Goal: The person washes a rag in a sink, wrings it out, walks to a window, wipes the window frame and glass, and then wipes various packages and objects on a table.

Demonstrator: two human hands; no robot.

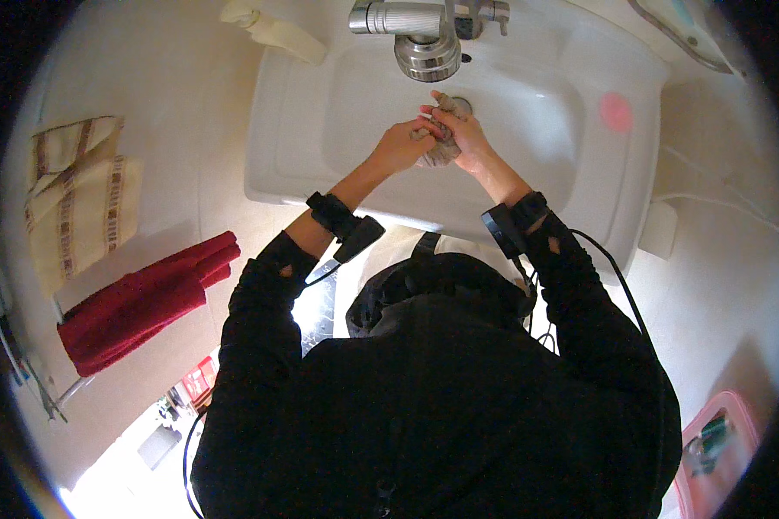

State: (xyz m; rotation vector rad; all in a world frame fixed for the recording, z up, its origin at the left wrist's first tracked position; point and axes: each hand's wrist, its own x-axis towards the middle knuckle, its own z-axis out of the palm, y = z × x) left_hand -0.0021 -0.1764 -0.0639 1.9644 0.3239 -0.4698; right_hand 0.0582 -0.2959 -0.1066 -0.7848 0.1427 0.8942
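Observation:
Over the basin of a white washbasin, both of my hands are gripping one bunched, greyish-beige cloth. My left hand holds it from the left, fingers curled into its folds. From the right, my right hand wraps round the cloth, the thumb lying across it. The two hands touch at the fingers. Behind them the round drain is partly hidden. A chrome faucet hangs over the far side of the basin, a short way beyond my fingertips.
A cream bottle lies at the basin's far left corner. On the right rim sits a pink round item. A dark red towel and a striped beige towel hang at left. A pink-rimmed container stands lower right.

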